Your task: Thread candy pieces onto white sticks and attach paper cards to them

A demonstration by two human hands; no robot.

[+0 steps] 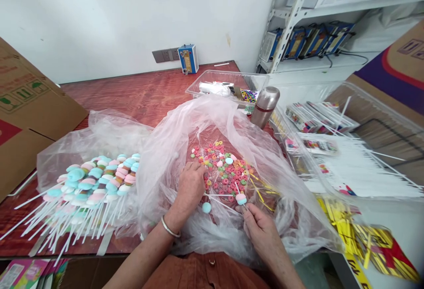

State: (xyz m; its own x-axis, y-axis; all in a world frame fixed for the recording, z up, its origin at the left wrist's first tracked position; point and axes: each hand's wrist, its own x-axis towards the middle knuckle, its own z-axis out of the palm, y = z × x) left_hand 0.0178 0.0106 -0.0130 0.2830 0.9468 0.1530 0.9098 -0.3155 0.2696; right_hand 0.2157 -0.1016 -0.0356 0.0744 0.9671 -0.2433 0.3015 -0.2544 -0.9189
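My right hand (260,225) pinches a candy skewer, a white stick with a pink, white and blue marshmallow-like piece (241,199) on it. The stick's tip points up above the piece. At the left edge of a pile of small coloured ring candies (228,178), my left hand (192,183) is closed with curled fingers; what they hold, if anything, is hidden. A loose blue round piece (206,207) lies just right of the left wrist, near some white sticks (220,195). Everything here rests on a clear plastic bag (165,147) spread open.
Many finished candy skewers (96,178) are heaped on plastic at left, beside a cardboard box (33,99). A steel flask (266,103) and a clear tray (212,74) stand behind. At right, a clear bin (361,92) holds white sticks; yellow twist ties (341,222) lie in front.
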